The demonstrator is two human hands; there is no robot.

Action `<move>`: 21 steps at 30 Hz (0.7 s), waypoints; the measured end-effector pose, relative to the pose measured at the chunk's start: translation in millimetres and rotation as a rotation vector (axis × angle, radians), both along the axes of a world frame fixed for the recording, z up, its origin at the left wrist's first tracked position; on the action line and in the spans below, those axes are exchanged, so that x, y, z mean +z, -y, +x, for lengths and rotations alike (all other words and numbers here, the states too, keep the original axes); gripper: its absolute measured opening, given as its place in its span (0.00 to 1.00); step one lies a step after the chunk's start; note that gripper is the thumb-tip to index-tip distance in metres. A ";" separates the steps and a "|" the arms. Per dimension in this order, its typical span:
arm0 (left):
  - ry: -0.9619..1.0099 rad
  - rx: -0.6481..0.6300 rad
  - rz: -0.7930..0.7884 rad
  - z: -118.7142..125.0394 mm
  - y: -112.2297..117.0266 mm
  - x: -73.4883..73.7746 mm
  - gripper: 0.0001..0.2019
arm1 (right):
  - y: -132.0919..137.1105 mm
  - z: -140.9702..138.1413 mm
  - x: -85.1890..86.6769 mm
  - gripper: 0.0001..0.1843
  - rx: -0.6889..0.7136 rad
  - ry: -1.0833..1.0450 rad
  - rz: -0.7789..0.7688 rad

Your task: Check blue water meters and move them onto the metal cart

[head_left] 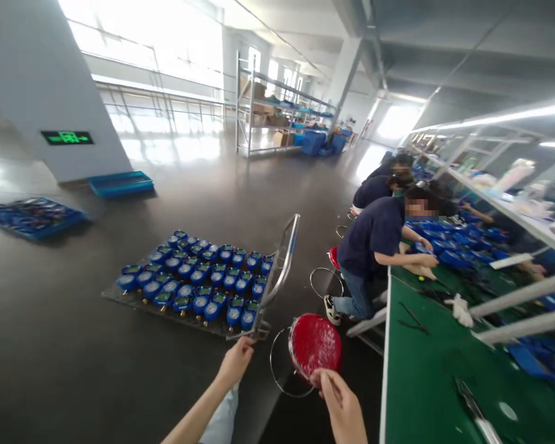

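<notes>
My left hand [237, 361] is closed round the lower end of the metal handle [282, 262] of a flat cart [166, 308]. The cart carries several blue round meters [198, 277] in rows on the dark floor. My right hand [340, 401] grips the near edge of a red round stool seat [315, 344], which is tilted up on its side. The stool's chrome ring [277, 370] shows beside it.
A green workbench [420, 370] runs along the right, with tools and blue parts on it. Three people in dark shirts [374, 237] sit at it on red stools. Blue trays [32, 217] lie on the floor at left. Metal shelving [277, 111] stands far back.
</notes>
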State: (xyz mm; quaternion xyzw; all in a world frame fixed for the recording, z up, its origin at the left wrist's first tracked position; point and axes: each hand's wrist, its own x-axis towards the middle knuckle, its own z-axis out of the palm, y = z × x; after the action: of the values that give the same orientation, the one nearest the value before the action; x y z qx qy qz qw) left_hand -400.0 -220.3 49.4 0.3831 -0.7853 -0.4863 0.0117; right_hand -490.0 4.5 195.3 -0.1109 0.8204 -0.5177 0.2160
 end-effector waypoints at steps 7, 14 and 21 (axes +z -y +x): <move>-0.220 -0.124 -0.102 -185.6 87.7 21.1 0.37 | 256.3 -193.7 -68.4 0.33 0.092 -0.058 0.119; -0.150 -0.193 0.031 -281.0 129.3 22.4 0.30 | 354.9 -271.8 -80.4 0.16 -0.093 -0.099 0.299; -0.145 -0.212 0.020 -351.6 155.7 22.4 0.34 | 383.9 -341.7 -72.3 0.17 -0.060 -0.095 0.306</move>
State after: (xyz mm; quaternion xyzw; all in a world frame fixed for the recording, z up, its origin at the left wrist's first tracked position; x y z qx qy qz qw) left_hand -751.6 -376.1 71.8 0.2616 -0.8137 -0.5190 0.0132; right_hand -831.7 -379.4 123.1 -0.0768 0.9019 -0.3871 0.1756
